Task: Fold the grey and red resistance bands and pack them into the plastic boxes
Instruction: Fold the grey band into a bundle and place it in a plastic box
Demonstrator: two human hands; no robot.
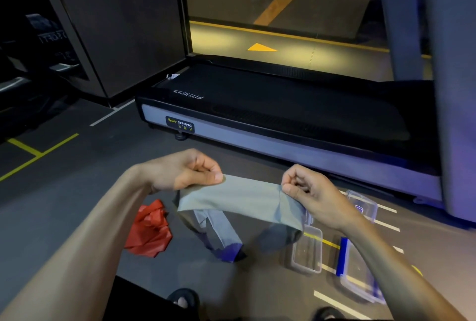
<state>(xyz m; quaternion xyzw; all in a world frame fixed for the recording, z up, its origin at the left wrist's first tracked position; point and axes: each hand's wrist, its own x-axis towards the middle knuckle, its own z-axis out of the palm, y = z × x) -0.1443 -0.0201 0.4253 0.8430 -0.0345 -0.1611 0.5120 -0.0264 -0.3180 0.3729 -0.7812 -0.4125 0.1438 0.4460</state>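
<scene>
Head view shows both hands raised over the floor with the grey band [239,198] stretched flat between them; the left hand [192,173] pinches 1 end between thumb and curled fingers, the right hand [306,189] pinches the other, so both are clamped on the band; holding it taut like this looks meant to square the layers before the next fold. Part of the band hangs below the held span, which suggests folding is only partly done. The red band [149,233] lies crumpled on the floor to the left, not yet folded (set aside for its turn, I would guess). Clear boxes [307,251] sit open on the floor under the right forearm, near enough for a short drop; a lid [363,203] lies just beyond them, beside the treadmill [283,114].
</scene>
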